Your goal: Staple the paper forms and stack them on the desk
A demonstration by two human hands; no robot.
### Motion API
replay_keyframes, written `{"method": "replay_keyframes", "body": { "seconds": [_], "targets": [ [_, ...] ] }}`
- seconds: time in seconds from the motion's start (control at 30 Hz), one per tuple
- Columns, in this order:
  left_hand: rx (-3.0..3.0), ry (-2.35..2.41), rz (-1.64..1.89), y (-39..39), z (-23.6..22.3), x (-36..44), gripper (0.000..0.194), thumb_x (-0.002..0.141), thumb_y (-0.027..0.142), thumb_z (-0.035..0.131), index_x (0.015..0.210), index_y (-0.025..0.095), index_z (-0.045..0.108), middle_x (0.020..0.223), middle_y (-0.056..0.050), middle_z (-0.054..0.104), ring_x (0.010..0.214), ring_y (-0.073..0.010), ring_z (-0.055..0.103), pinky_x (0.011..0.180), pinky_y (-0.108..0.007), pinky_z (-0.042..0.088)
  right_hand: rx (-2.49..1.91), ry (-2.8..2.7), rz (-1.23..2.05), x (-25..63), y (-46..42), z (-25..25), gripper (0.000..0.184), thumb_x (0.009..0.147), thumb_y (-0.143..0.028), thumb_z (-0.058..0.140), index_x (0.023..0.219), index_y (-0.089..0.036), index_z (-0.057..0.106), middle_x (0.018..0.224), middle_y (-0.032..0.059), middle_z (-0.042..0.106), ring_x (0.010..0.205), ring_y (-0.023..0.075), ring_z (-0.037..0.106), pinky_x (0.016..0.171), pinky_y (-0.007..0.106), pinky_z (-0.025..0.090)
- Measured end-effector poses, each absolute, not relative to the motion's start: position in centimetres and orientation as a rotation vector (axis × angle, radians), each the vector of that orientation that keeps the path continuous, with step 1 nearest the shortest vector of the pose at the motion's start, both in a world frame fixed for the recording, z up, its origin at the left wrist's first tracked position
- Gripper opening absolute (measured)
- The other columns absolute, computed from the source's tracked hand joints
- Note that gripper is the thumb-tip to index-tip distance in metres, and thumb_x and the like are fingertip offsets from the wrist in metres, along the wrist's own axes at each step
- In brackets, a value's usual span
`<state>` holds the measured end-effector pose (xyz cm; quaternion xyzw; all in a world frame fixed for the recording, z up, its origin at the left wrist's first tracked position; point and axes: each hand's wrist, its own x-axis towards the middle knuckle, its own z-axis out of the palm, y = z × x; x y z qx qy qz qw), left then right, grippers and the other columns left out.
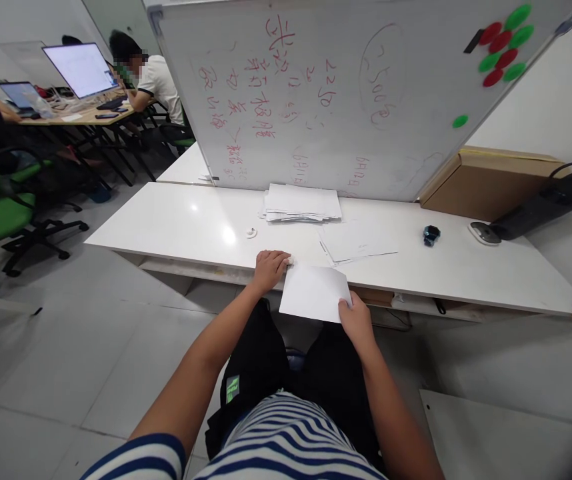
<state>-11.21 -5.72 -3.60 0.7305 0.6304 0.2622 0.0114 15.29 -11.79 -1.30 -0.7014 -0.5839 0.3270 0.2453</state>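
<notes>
My right hand grips the lower right corner of a blank white sheet of paper, thumb on top. The sheet is held tilted over the front edge of the white desk. My left hand is closed at the desk edge, by the sheet's upper left corner. At its fingertips shows a small whitish piece, too small to name. Just beyond that hand lies a small white ring-like item. Farther back sits a stack of white papers, with a few loose sheets to its right.
A whiteboard with red writing and round magnets stands behind the desk. On the right are a blue watch-like item, a white and grey device, a black cylinder and a cardboard box. A person sits at another table, back left.
</notes>
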Motion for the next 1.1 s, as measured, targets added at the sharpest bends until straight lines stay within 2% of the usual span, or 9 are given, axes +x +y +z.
{"method": "replay_keyframes", "body": {
  "seconds": [0.1,0.2,0.4,0.67,0.77,0.87,1.0,1.1],
  "targets": [
    [2.235,1.977,0.807,-5.5,-3.6,-11.2,0.034,0.099,0.038,0.037,0.112,0.031,0.068,0.108,-0.002,0.068,0.102,-0.0218,0.057,0.097,-0.041,0.033,-1.892,-1.597,0.888,15.3,-11.9,-1.5,0.046,0.081,-0.033,0.039,0.115,-0.016,0.064,0.097,0.0123,0.069,0.089,0.0272,0.061,0.077,0.033,0.045],
    [2.208,1.988,0.817,-5.4,-3.6,-11.1,0.034,0.099,0.037,0.036,0.109,0.031,0.068,0.105,-0.002,0.069,0.1,-0.0221,0.057,0.096,-0.042,0.032,-1.898,-1.592,0.894,15.3,-11.9,-1.6,0.047,0.081,-0.032,0.038,0.116,-0.014,0.064,0.098,0.0133,0.069,0.089,0.0279,0.061,0.077,0.034,0.045],
    [2.192,2.019,0.801,-5.2,-3.4,-10.9,0.034,0.099,0.037,0.036,0.108,0.032,0.068,0.104,-0.002,0.068,0.099,-0.0217,0.058,0.094,-0.04,0.033,-1.89,-1.592,0.909,15.3,-11.8,-1.5,0.05,0.08,-0.034,0.039,0.12,-0.015,0.061,0.106,0.0146,0.068,0.095,0.0298,0.062,0.079,0.036,0.046],
    [2.173,2.057,0.725,-5.7,-2.6,-10.6,0.035,0.099,0.038,0.034,0.11,0.031,0.067,0.107,-0.004,0.067,0.103,-0.0223,0.056,0.097,-0.04,0.033,-1.902,-1.538,0.917,16.1,-12.0,-0.7,0.05,0.078,-0.036,0.04,0.116,-0.015,0.064,0.101,0.0149,0.069,0.093,0.0316,0.063,0.08,0.039,0.047],
    [2.181,2.056,0.718,-5.8,-2.6,-10.6,0.036,0.1,0.038,0.034,0.11,0.031,0.067,0.109,-0.004,0.067,0.103,-0.0224,0.056,0.097,-0.04,0.032,-1.907,-1.481,0.874,17.2,-12.1,0.4,0.052,0.08,-0.04,0.041,0.12,-0.015,0.063,0.105,0.0149,0.069,0.098,0.0318,0.062,0.083,0.04,0.047],
    [2.2,2.055,0.719,-5.9,-2.6,-10.6,0.035,0.099,0.039,0.034,0.11,0.03,0.067,0.108,-0.004,0.067,0.102,-0.0224,0.056,0.096,-0.04,0.032,-1.835,-1.348,0.832,18.3,-12.3,2.0,0.053,0.079,-0.047,0.047,0.117,-0.014,0.065,0.107,0.0149,0.07,0.1,0.0325,0.063,0.085,0.041,0.049],
    [2.205,2.068,0.709,-5.9,-2.5,-10.5,0.035,0.1,0.038,0.034,0.112,0.029,0.066,0.11,-0.004,0.066,0.104,-0.0226,0.055,0.098,-0.039,0.03,-1.714,-1.166,0.931,19.5,-13.1,4.2,0.043,0.073,-0.051,0.065,0.097,-0.016,0.071,0.1,0.0132,0.073,0.093,0.0324,0.067,0.081,0.041,0.053],
    [2.216,2.061,0.703,-6.0,-2.1,-10.4,0.033,0.099,0.036,0.036,0.112,0.028,0.066,0.109,-0.006,0.066,0.104,-0.0228,0.055,0.098,-0.04,0.029,-1.549,-1.065,1.034,19.9,-14.0,5.2,0.042,0.069,-0.05,0.074,0.096,-0.017,0.071,0.101,0.0113,0.074,0.095,0.0308,0.068,0.082,0.04,0.055]
  ]
}}
